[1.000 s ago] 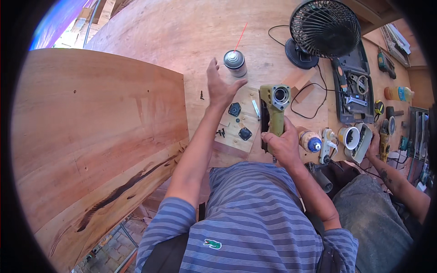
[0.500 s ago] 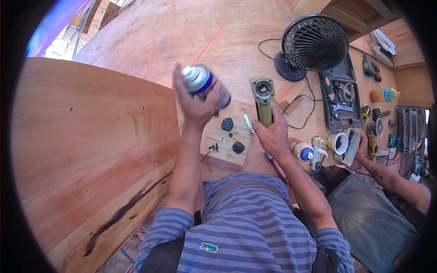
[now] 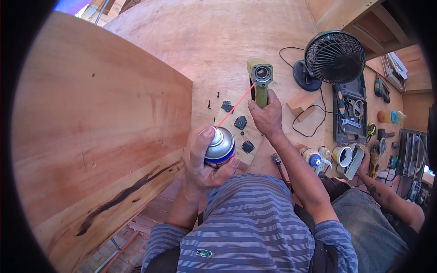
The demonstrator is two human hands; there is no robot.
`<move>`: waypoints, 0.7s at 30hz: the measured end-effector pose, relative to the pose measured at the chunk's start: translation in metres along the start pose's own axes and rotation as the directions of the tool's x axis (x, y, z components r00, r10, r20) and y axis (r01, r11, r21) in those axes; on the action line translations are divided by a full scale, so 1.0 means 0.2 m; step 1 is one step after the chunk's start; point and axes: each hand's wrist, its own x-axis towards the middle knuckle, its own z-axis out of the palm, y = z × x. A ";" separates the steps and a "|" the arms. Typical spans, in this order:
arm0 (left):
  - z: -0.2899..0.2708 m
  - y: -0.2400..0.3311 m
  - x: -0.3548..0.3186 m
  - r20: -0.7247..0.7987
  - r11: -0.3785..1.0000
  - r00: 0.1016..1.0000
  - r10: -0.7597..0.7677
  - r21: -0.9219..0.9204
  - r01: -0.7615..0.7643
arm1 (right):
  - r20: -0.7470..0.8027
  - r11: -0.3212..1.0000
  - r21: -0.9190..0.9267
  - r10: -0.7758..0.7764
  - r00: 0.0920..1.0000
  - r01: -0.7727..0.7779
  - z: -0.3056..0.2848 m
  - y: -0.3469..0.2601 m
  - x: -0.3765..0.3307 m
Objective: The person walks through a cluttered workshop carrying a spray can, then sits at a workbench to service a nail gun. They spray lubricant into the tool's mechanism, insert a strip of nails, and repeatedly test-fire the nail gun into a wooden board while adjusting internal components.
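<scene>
My left hand point(image 3: 196, 159) is wrapped round a silver-and-blue spray can point(image 3: 221, 144), its index finger on the nozzle. A thin red straw point(image 3: 234, 107) runs from the nozzle to the open round end of a green power-tool housing point(image 3: 261, 94). My right hand point(image 3: 267, 116) grips that housing by its narrow body, holding the open end away from me. Below, on a small plywood board point(image 3: 257, 132), lie black cover plates point(image 3: 240, 122) and a squarish black part point(image 3: 247, 146). Several dark screws point(image 3: 209, 104) are left of them.
A wooden panel point(image 3: 114, 100) rises at left. At right stand a black fan point(image 3: 334, 57) with its cord, a wood block point(image 3: 302, 100), an open tool case point(image 3: 349, 132), a blue-topped bottle point(image 3: 312, 158) and a white tub point(image 3: 342, 156). A co-worker's hand point(image 3: 364, 163) touches a pale tray point(image 3: 351, 166).
My left hand has brought the spray can down and nearer to me, turning the straw toward the housing. My right hand has lifted the housing slightly farther away. The view has shifted.
</scene>
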 end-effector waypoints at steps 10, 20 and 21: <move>0.01 0.04 0.05 0.089 0.995 0.991 -0.097 0.003 0.097 | 0.052 0.999 -0.001 -0.033 0.998 0.033 0.00 0.03 -0.05; 0.06 0.06 0.04 0.070 0.991 0.989 -0.133 0.007 0.133 | 0.088 0.998 0.050 -0.045 0.995 0.041 -0.01 0.03 -0.06; 0.06 0.07 0.04 0.066 0.991 0.989 -0.130 0.014 0.130 | 0.085 0.997 0.063 -0.045 0.995 0.040 -0.01 0.03 -0.07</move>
